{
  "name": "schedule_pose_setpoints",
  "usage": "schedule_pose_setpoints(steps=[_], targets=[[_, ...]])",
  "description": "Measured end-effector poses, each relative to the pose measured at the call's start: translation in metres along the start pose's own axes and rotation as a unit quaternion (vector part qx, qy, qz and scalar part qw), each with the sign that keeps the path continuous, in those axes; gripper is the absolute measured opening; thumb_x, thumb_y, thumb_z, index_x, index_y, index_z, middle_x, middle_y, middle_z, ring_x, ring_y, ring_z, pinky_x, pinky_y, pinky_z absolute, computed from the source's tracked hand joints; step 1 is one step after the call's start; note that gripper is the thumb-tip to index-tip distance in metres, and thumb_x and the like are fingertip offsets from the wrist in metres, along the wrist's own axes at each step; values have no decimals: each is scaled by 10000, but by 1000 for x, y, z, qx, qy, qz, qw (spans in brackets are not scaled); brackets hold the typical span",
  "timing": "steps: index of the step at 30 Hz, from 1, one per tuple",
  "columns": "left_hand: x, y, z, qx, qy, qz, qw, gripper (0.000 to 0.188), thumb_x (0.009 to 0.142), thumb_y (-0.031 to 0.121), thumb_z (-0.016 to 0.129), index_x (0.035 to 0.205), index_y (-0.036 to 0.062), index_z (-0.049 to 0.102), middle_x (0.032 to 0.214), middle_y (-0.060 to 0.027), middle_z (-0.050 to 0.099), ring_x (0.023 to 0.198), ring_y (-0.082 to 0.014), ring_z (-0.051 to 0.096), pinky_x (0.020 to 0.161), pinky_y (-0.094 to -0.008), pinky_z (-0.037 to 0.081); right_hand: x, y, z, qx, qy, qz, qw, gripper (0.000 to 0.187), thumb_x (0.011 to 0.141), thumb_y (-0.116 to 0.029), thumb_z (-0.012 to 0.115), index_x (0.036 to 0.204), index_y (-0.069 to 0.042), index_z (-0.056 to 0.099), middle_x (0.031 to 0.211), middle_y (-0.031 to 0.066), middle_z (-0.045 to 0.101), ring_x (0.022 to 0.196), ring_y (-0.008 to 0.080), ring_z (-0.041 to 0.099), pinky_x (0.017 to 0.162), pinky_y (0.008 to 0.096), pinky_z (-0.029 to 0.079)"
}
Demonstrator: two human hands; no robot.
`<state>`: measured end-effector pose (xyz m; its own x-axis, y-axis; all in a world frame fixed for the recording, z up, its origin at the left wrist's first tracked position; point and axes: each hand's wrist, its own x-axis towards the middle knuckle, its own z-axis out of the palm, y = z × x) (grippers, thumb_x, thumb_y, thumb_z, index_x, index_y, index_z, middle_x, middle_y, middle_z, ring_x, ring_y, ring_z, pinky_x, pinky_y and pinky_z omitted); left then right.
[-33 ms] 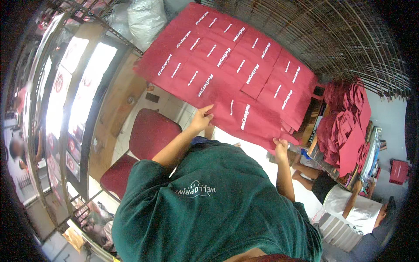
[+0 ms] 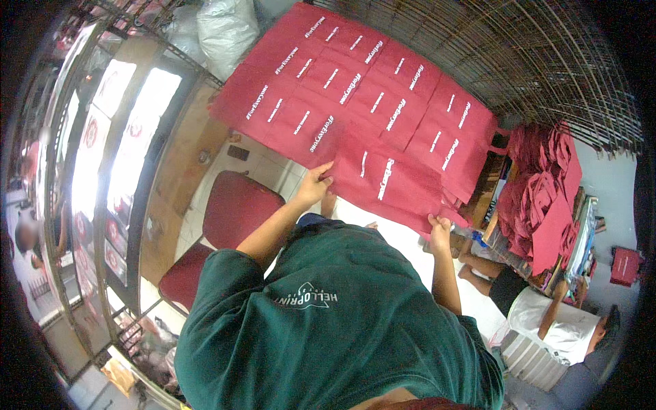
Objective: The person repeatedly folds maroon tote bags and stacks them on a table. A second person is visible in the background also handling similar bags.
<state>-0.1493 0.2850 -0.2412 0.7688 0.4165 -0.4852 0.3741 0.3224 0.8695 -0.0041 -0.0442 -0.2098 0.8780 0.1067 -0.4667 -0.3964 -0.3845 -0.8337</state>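
So the wearer's got both hands on a flat, dark red fabric panel with white printing (image 2: 410, 188): the left hand (image 2: 316, 184) has its fingers pinched on the near left corner, and the right hand (image 2: 440, 232) is closed on the edge near the opposite corner. The panel is right in front of the dark green T-shirt (image 2: 328, 321), at the near edge of a spread of matching dark red printed fabric pieces (image 2: 318, 75) laid in rows, and its far side meets that spread. Off to the right there's a crumpled heap of plain red fabric (image 2: 540, 198), and just below that a person in a white shirt and black shorts (image 2: 557, 324). Over on the left, near the left forearm, is a chair with a dark red padded back (image 2: 240, 208). Up top, a whitish plastic sack (image 2: 227, 31) sits beside the spread.
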Motion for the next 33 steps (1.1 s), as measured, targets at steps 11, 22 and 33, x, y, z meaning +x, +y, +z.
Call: schedule_pose_setpoints(steps=[11,22,33], targets=[[96,-80,-50,338,90,105,931,444,707,15,591,1145,33,523,916,-201,619,815,-296,624,706,-372,495,74,111,83,21,105,131,986,206,739,-106,681,878,-12,562,730,23,561,577,110,505,506,242,422],[109,-84,-48,385,119,31,915,446,678,50,635,1115,66,550,880,-176,632,824,-320,617,736,-395,484,78,115,94,29,127,234,963,458,738,-20,619,1143,-130,435,1023,76,528,878,216,537,674,408,513],[112,-81,-53,445,99,34,889,418,696,127,650,1106,122,569,912,-130,642,864,-305,611,751,-403,484,73,142,97,28,90,244,965,885,750,-14,599,1373,-207,1,1129,139,490,929,244,532,699,444,513]])
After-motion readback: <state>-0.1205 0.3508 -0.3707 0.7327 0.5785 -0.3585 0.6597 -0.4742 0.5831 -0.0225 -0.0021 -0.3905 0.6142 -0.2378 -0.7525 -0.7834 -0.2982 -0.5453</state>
